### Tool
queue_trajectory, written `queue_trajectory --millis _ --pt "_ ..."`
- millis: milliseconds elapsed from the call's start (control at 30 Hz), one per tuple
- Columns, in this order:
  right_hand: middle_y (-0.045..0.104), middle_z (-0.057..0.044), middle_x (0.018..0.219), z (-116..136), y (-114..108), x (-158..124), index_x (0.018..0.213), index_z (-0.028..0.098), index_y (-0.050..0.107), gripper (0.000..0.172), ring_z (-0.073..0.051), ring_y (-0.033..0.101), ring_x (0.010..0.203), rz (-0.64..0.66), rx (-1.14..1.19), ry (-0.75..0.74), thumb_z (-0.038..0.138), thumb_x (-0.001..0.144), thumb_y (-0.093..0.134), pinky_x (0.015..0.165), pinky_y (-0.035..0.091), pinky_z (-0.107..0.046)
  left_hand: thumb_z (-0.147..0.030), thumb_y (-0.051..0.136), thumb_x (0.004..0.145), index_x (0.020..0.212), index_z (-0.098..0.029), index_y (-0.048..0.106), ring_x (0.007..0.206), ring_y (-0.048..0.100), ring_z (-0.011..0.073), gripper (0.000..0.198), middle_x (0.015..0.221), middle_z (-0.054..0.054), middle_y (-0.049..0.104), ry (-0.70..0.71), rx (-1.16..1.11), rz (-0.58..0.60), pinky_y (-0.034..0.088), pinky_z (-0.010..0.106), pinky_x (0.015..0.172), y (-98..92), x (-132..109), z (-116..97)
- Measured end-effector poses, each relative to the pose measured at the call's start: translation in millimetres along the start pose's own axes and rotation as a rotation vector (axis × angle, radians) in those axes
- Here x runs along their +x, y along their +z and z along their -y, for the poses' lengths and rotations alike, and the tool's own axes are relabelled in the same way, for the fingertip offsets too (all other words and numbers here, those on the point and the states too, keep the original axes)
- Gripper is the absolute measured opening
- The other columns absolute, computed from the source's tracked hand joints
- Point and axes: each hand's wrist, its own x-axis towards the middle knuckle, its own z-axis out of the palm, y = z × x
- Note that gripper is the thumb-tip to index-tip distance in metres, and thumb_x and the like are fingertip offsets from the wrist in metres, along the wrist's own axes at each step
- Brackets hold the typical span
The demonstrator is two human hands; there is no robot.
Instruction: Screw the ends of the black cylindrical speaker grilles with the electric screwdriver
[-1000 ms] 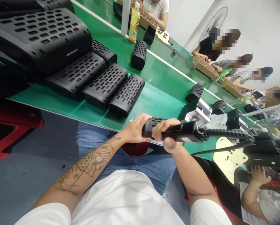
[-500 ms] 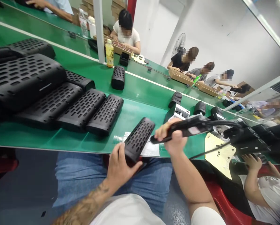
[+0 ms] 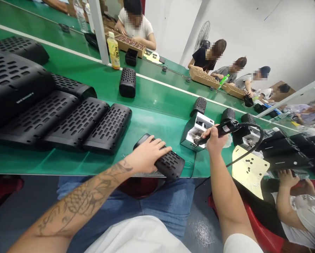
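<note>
My left hand (image 3: 146, 154) lies over the top of a black perforated housing (image 3: 172, 163), fingers wrapped across it at the front edge of the green table. The housing rests aslant, its right end towards me. My right hand (image 3: 216, 141) is closed around a black electric screwdriver (image 3: 227, 128) with a cable at its rear. The screwdriver's front end points down into the open front of a white and black screw feeder (image 3: 188, 132). Its very tip is too small to make out.
Several more black housings (image 3: 108, 128) lie in a row on the left. A yellow-labelled bottle (image 3: 113, 51) stands by a white post (image 3: 99, 33). To the right are a yellow sheet with black dots (image 3: 248, 168) and a seated co-worker (image 3: 297, 207). Other people sit across the table (image 3: 157, 112).
The housing has turned from upright-slanting to lying across the table edge, and my left hand has moved onto its top. My right hand has carried the screwdriver right to the screw feeder.
</note>
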Motion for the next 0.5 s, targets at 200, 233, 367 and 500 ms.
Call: queue_trajectory --millis 200,233,367,500 --pt "0.063 0.011 0.059 43 -5 -26 0.103 0.029 0.069 0.05 -0.015 0.06 0.043 0.01 0.221 -0.016 0.068 0.09 0.096 0.05 0.057 -0.031 -0.063 0.098 0.092 0.181 -0.01 0.055 0.131 0.07 0.0458 0.113 0.141 0.028 0.075 -0.3 0.1 0.128 0.044 0.053 0.115 -17.7 5 -2" --pt "0.064 0.011 0.061 54 -5 -33 0.106 0.029 0.071 0.046 -0.015 0.061 0.043 0.048 0.277 -0.027 0.067 0.093 0.095 0.05 0.058 -0.031 -0.065 0.096 0.094 0.183 -0.013 0.053 0.131 0.069 0.0457 0.113 0.143 0.028 0.073 -0.315 0.088 0.139 0.044 0.052 0.114 -17.3 3 -5" --pt "0.069 0.008 0.064 89 3 -65 0.114 0.031 0.079 0.036 -0.016 0.061 0.042 0.263 0.47 -0.052 0.063 0.101 0.09 0.047 0.06 -0.032 -0.066 0.091 0.1 0.191 -0.02 0.044 0.13 0.072 0.0447 0.113 0.154 0.028 0.07 -0.339 0.054 0.212 0.046 0.05 0.105 -17.8 -2 -6" --pt "0.068 0.008 0.065 98 20 -87 0.115 0.033 0.077 0.035 -0.016 0.06 0.043 0.346 0.472 -0.052 0.064 0.104 0.086 0.049 0.06 -0.033 -0.067 0.089 0.101 0.192 -0.02 0.04 0.129 0.072 0.0449 0.113 0.153 0.027 0.071 -0.339 0.059 0.217 0.047 0.05 0.102 -17.8 -1 -5"
